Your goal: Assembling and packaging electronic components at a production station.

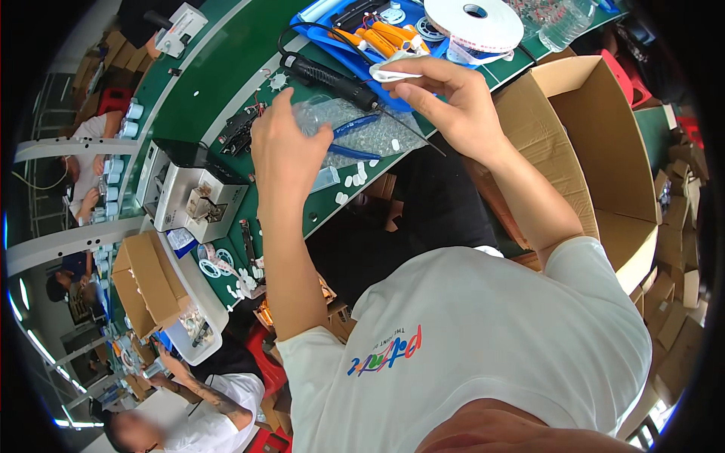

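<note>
My right hand (457, 106) is raised over the bench edge, pinching a small white curved piece (396, 69) between thumb and fingers. My left hand (288, 147) hovers over the bench with thumb and fingers apart; nothing solid shows in its grip, though clear plastic lies behind it. Between the hands rests a black electric screwdriver (328, 81), its long bit pointing toward the bench edge. Under it are bubble wrap (393, 134) and blue-handled pliers (353, 137), partly covered by my left hand. Several small white pieces (356, 180) lie along the edge.
A blue tray (326, 39) holds orange parts (387, 36) and a white tape roll (474, 23). At the right stands an open cardboard box (604, 143). Left are a silver-black machine (200, 192) and a white bin (215, 313). Another person (219, 415) sits at lower left.
</note>
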A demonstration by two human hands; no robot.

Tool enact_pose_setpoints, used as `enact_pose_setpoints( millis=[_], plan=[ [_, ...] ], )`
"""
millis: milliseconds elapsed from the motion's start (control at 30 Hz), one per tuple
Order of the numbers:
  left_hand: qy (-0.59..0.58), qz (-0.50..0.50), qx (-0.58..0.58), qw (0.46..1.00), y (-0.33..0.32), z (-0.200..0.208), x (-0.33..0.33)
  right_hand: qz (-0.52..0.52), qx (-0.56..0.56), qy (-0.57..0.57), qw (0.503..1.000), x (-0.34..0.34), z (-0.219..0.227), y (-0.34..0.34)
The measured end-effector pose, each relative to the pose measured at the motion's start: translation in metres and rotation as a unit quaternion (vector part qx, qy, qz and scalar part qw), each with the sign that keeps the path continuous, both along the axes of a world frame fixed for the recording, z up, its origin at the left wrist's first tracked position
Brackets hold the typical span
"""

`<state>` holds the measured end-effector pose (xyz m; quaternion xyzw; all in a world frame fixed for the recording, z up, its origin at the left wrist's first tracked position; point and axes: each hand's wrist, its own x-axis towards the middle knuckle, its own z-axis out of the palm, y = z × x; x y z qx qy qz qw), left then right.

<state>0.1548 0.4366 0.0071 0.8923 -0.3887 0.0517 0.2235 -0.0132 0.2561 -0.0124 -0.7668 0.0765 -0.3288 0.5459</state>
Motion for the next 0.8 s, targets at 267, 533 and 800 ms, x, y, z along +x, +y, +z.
enact_pose_setpoints(
  millis=[267,533,800],
  plan=[
    [0.025,-0.016,0.062,0.998,-0.017,0.017,0.019,-0.009,0.019,-0.008,1.000,-0.011,-0.002,0.001],
    [0.018,0.030,0.125,0.991,0.045,0.019,0.059,0.012,0.086,-0.039,0.995,-0.020,-0.006,-0.010],
    [0.018,0.025,0.154,0.988,0.044,0.003,0.065,0.014,0.096,-0.043,0.994,-0.023,-0.005,-0.006]
  ],
)
